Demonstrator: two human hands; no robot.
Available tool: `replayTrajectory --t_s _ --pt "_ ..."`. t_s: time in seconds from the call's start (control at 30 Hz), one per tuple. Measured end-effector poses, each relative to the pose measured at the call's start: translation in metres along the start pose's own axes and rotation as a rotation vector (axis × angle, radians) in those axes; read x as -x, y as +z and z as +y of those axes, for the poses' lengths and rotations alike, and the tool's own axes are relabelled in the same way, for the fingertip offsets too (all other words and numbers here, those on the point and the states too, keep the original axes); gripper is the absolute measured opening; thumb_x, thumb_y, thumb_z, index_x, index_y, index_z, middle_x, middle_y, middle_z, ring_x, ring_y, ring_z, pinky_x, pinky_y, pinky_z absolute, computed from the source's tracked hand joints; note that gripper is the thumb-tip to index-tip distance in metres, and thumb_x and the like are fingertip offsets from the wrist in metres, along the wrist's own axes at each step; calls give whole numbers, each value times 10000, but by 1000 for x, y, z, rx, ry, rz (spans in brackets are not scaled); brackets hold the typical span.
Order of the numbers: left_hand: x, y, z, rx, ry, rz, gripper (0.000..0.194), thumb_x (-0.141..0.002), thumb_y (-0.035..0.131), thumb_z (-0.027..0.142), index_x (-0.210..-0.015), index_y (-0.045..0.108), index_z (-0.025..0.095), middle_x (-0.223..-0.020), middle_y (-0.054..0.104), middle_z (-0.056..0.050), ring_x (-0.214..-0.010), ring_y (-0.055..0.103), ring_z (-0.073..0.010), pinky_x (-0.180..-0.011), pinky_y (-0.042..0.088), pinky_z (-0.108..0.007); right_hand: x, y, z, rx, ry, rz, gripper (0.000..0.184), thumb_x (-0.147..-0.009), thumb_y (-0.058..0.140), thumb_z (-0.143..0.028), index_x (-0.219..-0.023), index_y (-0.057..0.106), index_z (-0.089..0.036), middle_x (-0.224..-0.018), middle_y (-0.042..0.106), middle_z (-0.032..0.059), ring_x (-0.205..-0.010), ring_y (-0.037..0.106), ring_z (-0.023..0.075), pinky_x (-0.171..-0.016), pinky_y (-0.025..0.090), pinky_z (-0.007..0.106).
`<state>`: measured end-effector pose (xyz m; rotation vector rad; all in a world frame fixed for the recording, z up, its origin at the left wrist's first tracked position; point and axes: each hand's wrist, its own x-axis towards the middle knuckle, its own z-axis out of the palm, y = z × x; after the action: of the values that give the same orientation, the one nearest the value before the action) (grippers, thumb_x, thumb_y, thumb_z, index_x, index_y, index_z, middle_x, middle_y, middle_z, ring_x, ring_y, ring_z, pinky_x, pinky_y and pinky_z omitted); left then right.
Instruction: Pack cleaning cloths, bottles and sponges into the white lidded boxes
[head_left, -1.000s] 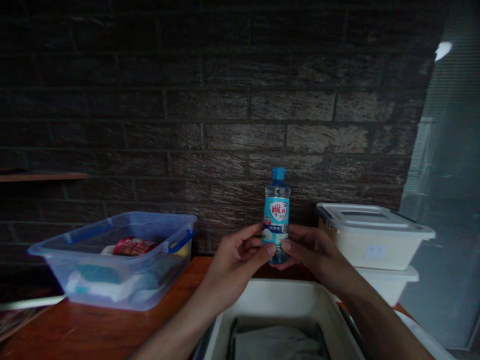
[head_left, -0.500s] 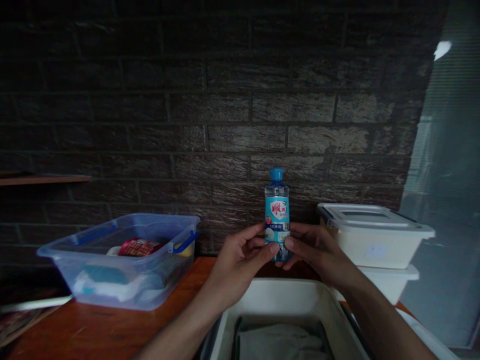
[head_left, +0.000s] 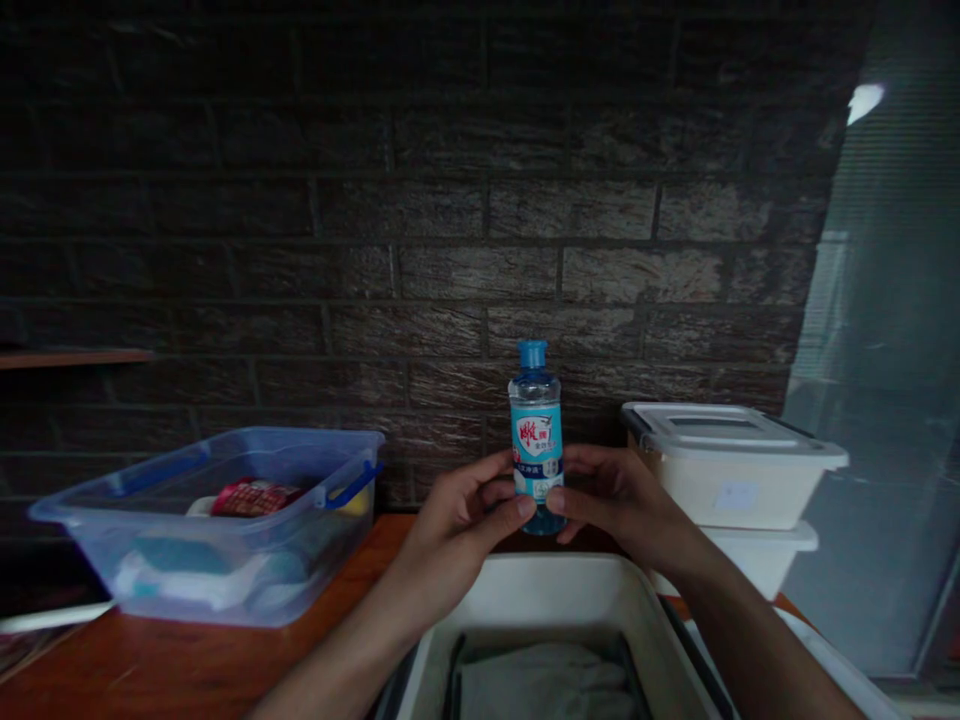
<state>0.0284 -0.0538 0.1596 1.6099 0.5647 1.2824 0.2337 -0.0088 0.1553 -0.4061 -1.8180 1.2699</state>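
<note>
A clear blue-capped bottle of dish soap [head_left: 536,435], with a light-blue printed label, is held upright between my two hands. My left hand [head_left: 457,535] pinches its left side with thumb and fingers. On the other side, the thumb and fingers of my right hand [head_left: 630,505] grip the lower part. The bottle is above the far rim of an open cream storage box [head_left: 555,575]. Inside that box lies folded grey-green cloth [head_left: 544,685].
To the left, a clear blue-tinted plastic bin [head_left: 217,540] holds a red packet [head_left: 255,497] and other items on the wooden table [head_left: 180,665]. Two stacked cream boxes [head_left: 742,490] stand at right, the upper one lidded. A dark brick wall [head_left: 420,200] rises behind.
The whole view has shifted slightly, so the bottle and hands appear a little further left. Both hands keep hold of the bottle, which has turned slightly.
</note>
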Motion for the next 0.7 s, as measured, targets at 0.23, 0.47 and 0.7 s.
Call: replayTrajectory --t_s 0.23,0.47,0.7 --pt "0 0 1 -10 -9 12 479 -847 805 299 -1295 708 159 -1253 732 -130 -1096 698 -296 -984 518 -393 0 1 -5 24 -10 -20 409 -888 774 -360 -1259 722 -196 -1128 745 97 -932 716 214 -685 629 298" --pt "-1 1 3 -50 -2 24 432 -867 785 299 -1271 721 159 -1201 752 -111 -1012 716 -263 -913 536 -338 1 5 -8 -5 14 -4 456 -904 755 -386 -1319 705 -204 -1089 763 95 -838 724 178 -666 636 278" --pt "-1 0 2 -61 11 29 408 -908 741 293 -1293 709 163 -1188 755 -98 -997 713 -246 -886 534 -322 2 5 -6 13 -1 -21 448 -901 761 -366 -1319 702 -216 -1168 746 104 -927 725 216 -682 637 303"
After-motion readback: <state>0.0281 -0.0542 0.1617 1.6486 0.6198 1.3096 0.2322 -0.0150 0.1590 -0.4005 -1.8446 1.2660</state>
